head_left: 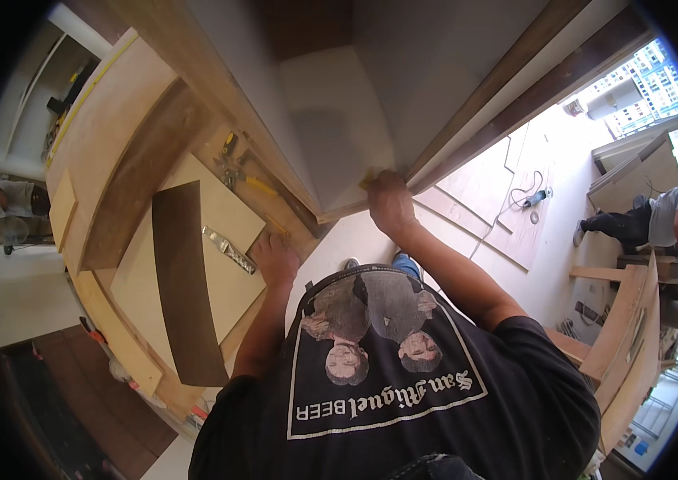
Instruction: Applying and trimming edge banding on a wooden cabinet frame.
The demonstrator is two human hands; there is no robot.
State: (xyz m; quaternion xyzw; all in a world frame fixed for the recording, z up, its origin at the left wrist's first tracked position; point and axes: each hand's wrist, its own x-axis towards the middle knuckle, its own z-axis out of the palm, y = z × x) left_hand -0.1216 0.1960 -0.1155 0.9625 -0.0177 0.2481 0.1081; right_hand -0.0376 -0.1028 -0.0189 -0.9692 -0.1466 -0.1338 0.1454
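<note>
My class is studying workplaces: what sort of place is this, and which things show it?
Probably a woodworking shop or carpentry site, judging by the yellow-handled tool, the corded blue power tool and the bare wooden frame.

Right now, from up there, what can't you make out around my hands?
- Yellow piece in the right hand: head view, mostly covered by the fingers, so its kind is unclear.
- Left hand: head view, its palm faces away, so any grip is hidden.
- Cabinet: head view, cut off by the top edge.
- Shoe: head view, mostly hidden by the shirt.
</note>
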